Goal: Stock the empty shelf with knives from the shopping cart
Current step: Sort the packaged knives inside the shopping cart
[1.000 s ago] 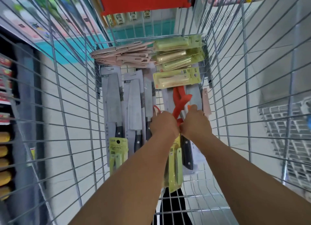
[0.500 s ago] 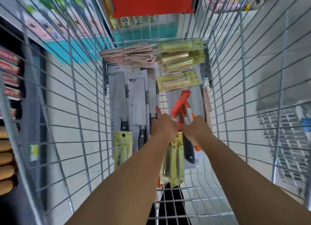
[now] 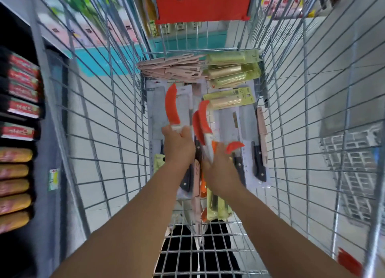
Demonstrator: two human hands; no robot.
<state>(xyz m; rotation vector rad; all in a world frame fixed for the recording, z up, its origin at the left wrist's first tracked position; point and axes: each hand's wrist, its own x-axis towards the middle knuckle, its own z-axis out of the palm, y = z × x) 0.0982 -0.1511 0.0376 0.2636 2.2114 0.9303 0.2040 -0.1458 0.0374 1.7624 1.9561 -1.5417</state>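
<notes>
Knives (image 3: 205,119) w/ red sheaths are being lifted out of the cart (image 3: 116,132), gripped by the handles prob so blades point away. One is clenched in the left hand (image 3: 178,146), approx two more in the right hand (image 3: 218,169), fingers curled tight.

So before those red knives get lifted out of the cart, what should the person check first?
1. Left hand holds one red-sheathed knife firmly: ok.
2. Right hand has a sure grip on its bunch of red knives: cannot tell, it is blurred.
3. Blades covered by red sheaths: ok on those visible.
4. Nothing snagged on the cleaver packs underneath: cannot tell.
5. Way up out of the cart is open: ok.
</notes>
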